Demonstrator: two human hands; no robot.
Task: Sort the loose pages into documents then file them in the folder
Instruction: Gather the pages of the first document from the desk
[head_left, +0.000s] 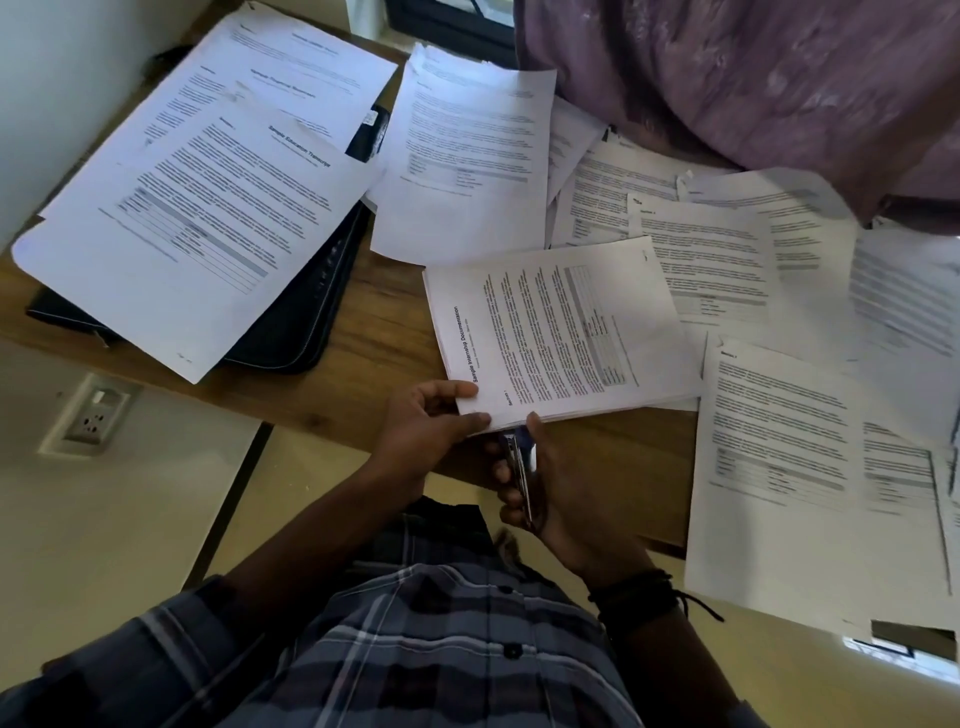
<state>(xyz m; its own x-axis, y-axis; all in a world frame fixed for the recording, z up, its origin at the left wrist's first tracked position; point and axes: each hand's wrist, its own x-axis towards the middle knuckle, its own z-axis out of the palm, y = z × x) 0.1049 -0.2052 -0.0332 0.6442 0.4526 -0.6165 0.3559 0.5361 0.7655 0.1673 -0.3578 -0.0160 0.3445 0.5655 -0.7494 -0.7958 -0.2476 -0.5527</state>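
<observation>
A stack of pages headed "Sample Internship Documentation" (561, 332) lies sideways near the wooden table's (374, 332) front edge. My left hand (431, 426) pinches its near corner. My right hand (550, 493) grips a stapler (521, 467) whose jaws sit at that same corner of the stack. A black zip folder (306, 306) lies at the left, mostly covered by sorted documents, the top one titled "Sample Education Transcript" (202, 228). Loose printed pages (727, 260) spread over the right half of the table.
Another page pile (467, 156) lies at the back centre. A purple curtain (753, 88) hangs over the far right. Pages (810, 483) overhang the table's front right edge. A wall socket (93, 415) sits below the table at left.
</observation>
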